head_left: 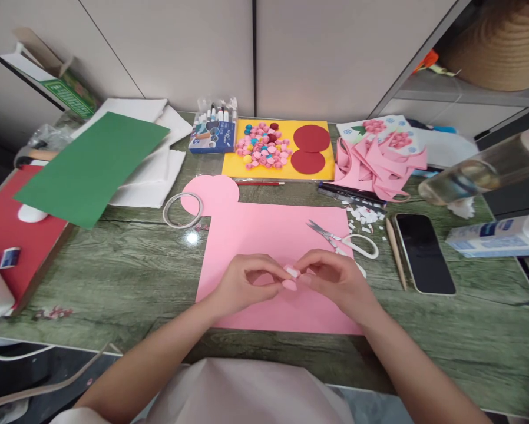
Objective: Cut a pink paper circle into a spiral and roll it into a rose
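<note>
Both hands meet over a large pink sheet (255, 235). Thumb and fingertips of my left hand (251, 280) pinch a small curled pink paper piece (290, 285) with a white patch on it. From the other side, my right hand (335, 280) pinches the same piece at its right edge. Just beyond my right hand lie white-handled scissors (370, 246), blades spread, partly on the pink sheet. Pink paper circles (215, 194) and a roll of tape (182, 224) lie past the sheet's far left corner.
A yellow sheet (286, 172) bears small paper rolls (264, 147) and dark red circles (311, 138). Pink scraps (374, 168), white bits (368, 215), a pencil (396, 253) and a phone (425, 253) lie right. Green paper (96, 168) lies left. A cup (463, 171) stands far right.
</note>
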`<state>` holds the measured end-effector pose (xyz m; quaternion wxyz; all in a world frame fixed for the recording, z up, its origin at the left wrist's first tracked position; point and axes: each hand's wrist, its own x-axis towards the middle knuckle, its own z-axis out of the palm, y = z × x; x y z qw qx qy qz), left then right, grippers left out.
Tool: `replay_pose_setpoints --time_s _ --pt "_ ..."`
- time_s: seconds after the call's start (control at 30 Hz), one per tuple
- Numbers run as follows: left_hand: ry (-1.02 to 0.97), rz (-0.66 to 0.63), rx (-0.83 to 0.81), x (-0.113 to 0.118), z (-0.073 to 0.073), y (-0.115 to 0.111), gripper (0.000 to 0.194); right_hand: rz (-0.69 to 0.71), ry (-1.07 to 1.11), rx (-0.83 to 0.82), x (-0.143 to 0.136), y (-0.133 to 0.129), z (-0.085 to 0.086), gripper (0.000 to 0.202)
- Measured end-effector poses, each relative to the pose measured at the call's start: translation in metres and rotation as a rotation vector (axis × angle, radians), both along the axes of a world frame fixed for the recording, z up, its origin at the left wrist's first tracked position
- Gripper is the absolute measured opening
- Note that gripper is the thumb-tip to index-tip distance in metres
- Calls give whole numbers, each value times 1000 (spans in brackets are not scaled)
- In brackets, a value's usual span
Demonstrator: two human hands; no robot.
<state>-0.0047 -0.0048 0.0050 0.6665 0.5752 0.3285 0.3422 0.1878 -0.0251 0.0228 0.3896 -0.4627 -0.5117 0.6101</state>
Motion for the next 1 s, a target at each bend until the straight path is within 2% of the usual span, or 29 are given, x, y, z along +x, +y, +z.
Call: replay_pose_setpoints --time_s 0.4,0.53,0.7,1.0 --pt "-83 16 -253 5 -2 -1 11 -28 51 -63 0 2 -7 7" --pt "-117 -2 -337 5 -5 -1 12 -35 39 -28 -1 1 -7 6" --pt "-117 13 -345 4 -5 -1 11 -36 7 15 -2 0 -8 2" --pt "-121 -2 -344 5 -3 -1 13 -10 29 -89 0 1 -7 4"
